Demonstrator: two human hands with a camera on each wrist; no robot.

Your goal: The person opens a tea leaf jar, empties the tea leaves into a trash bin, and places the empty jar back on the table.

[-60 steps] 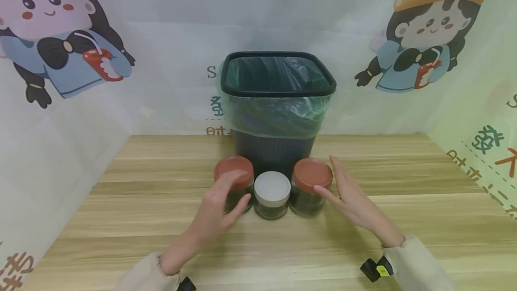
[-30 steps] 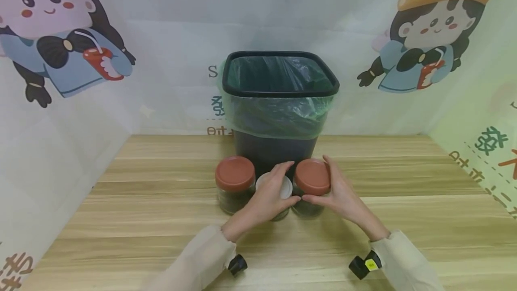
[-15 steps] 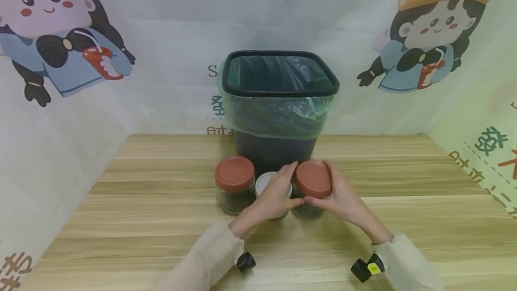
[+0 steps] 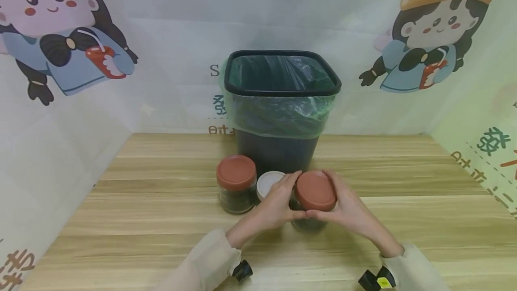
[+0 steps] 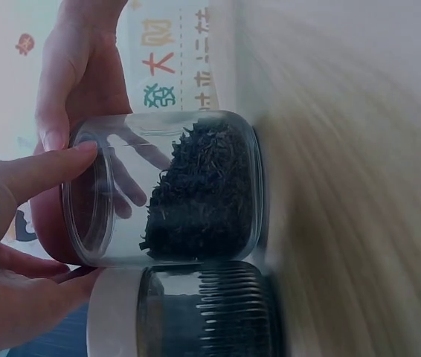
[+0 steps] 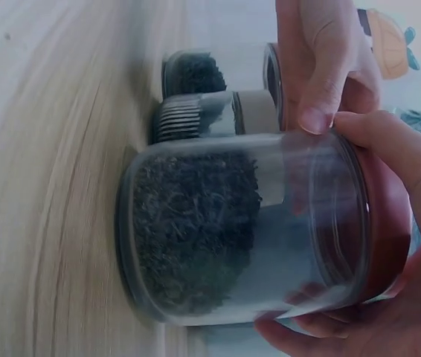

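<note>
Crowding the jar (image 5: 173,201) on its left is the white jar (image 4: 268,183), squatter, with a ribbed body and a pale top; in the head view the left hand (image 4: 274,205) covers part of it. Farther left stands the twin jar (image 4: 236,178), much like the first, upright on the tabletop (image 4: 161,183). Behind all three rises the bin (image 4: 282,94), dark, upright and mouth up, with a green bag (image 4: 278,116) folded over its rim. The white jar hems in one side and the bin the back; the left fingers reach into the narrow space beside the white jar. A pale backdrop (image 4: 173,57) printed with cartoon figures and characters hangs behind the bin.

The jar is right of the white jar, a little nearer the person than the other two. Its red lid (image 4: 316,191) faces up and its base down, with the long axis close to vertical. Dark leaves (image 6: 192,230) fill the lower part behind clear walls. Whether its base touches the tabletop cannot be told.

Both hands have hold of it at the lid, opened only as wide as it needs. The left hand curves fingers and thumb round one side, the right hand (image 4: 349,209) round the other, and the thumb tips come together at the front.
</note>
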